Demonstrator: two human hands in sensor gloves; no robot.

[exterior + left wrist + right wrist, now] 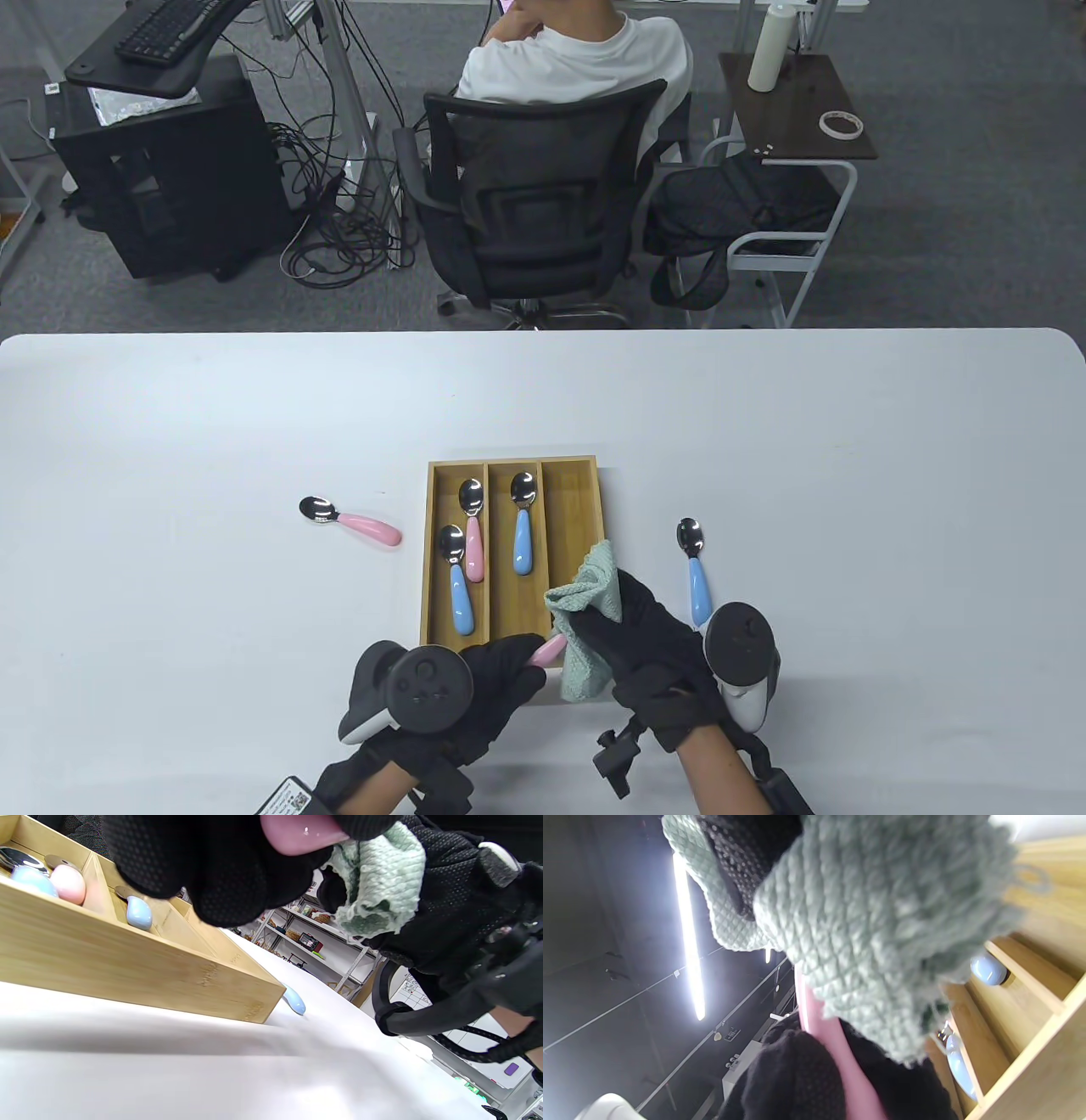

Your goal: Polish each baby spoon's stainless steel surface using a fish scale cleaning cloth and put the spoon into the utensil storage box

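Note:
My left hand [501, 675] grips a pink-handled baby spoon [547, 652] by its handle, just at the near edge of the bamboo utensil box [437, 552]. My right hand [632, 628] holds the green fish scale cloth [590, 594] wrapped over the spoon's bowl, which is hidden. In the right wrist view the cloth [882, 925] covers the pink handle [835, 1052]. The box holds three spoons: a blue one [458, 586] and a pink one [473, 531] in the left slot, a blue one [522, 535] in the middle slot. Loose spoons lie on the table: pink [352, 520] at left, blue [694, 569] at right.
The white table [848, 475] stretches wide on both sides of the box. The box's right slot [570, 518] holds no spoon. Beyond the far edge a person sits in a black office chair [534, 195], with a side table [797, 110] and a computer stand [161, 144].

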